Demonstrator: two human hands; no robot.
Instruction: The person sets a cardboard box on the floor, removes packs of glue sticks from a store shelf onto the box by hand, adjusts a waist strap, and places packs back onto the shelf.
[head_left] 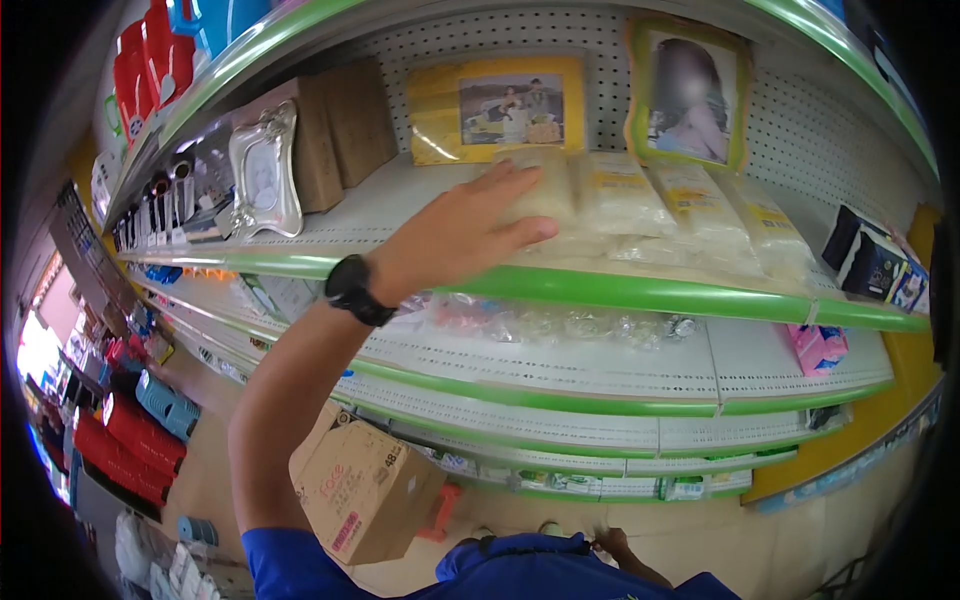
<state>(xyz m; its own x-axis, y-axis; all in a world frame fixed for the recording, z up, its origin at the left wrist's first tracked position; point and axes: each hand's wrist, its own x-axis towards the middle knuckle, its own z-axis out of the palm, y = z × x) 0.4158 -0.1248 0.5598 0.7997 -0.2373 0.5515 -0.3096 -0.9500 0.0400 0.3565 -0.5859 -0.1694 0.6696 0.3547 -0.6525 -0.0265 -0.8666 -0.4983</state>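
My left hand [475, 222], with a black watch on the wrist, reaches over the upper shelf. Its fingers are spread, with the thumb apart, and it holds nothing. The fingertips are at the leftmost of several clear plastic packets [622, 195] with pale contents and yellow labels; whether they touch is not clear. Behind the packets stand a yellow picture frame [432, 112] and a yellow-green frame [738, 130]. My right hand [612, 545] hangs low near my body, small and blurred, and its fingers cannot be made out.
A silver frame [288, 170] and a brown box [355, 120] stand on the shelf's left part. Dark packs [870, 262] lie at its right end. A green shelf edge [640, 292] runs across. Below are more shelves and a large carton [375, 490] beside a red object [440, 512].
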